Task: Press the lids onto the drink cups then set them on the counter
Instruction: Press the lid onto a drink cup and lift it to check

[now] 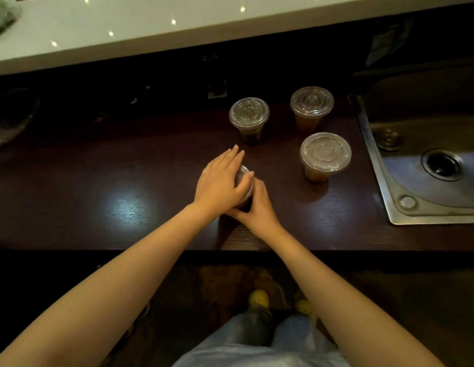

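A clear plastic drink cup with a lid stands on the dark wooden counter, mostly covered by my hands. My left hand lies flat on top of the lid, fingers spread. My right hand wraps around the cup's side from the right. Three more lidded cups of brown drink stand beyond: one at the back, one further right, one nearer and to the right.
A steel sink is set into the counter at the right. A raised white ledge runs along the back. A dark bowl-like shape sits at far left. My legs and yellow shoes show below the counter edge.
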{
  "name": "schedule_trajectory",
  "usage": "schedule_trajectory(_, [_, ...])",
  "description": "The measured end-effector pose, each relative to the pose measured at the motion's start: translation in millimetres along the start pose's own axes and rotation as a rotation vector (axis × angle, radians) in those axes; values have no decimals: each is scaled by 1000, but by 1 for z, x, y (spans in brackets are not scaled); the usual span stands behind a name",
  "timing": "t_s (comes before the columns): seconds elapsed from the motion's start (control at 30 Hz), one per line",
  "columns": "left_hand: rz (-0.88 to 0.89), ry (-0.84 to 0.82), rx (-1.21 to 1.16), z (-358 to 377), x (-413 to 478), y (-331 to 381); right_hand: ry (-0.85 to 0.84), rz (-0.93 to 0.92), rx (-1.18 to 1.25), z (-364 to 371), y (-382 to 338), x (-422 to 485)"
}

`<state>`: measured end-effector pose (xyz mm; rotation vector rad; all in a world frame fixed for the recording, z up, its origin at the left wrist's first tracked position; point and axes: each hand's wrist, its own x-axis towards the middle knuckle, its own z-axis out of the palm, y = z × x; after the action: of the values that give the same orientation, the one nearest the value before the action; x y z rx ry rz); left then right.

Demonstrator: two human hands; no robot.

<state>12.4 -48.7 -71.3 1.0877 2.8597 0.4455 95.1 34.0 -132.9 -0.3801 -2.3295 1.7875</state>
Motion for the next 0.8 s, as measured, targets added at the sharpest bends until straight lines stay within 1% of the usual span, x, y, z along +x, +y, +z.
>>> schedule_trajectory(0.13, [7, 42, 20, 3, 0, -1, -158, -14, -77, -18, 5, 12])
schedule_trajectory(0.2, [6, 43, 13, 5, 1, -1, -204, 3, -89, -17, 5, 18])
schedule_trajectory(0.3, [8, 28, 17, 4, 1, -2, -191, 19, -41, -16, 3, 20])
schedule_trajectory(0.37, [39, -31, 13, 1, 1, -4, -147, 33, 29, -16, 0, 14])
schedule_trajectory(0.43, [61, -90, -24, -6, 2, -3, -114, 27, 63, -17, -3, 8])
schedule_trajectory(0.5, [66, -106, -77, -21, 4, 2, -105, 5, 83, -22, -12, 3])
schedule_trajectory(0.6, [85, -40, -206, -64, 10, 16, -75, -74, 118, -40, -43, 6])
schedule_trajectory(0.7, [136, 38, -453, -114, 26, 28, -22, -183, 150, -61, -89, 19])
schedule_trajectory(0.8, [150, 104, -670, -160, 38, 44, 44, -349, 17, -91, -140, 34])
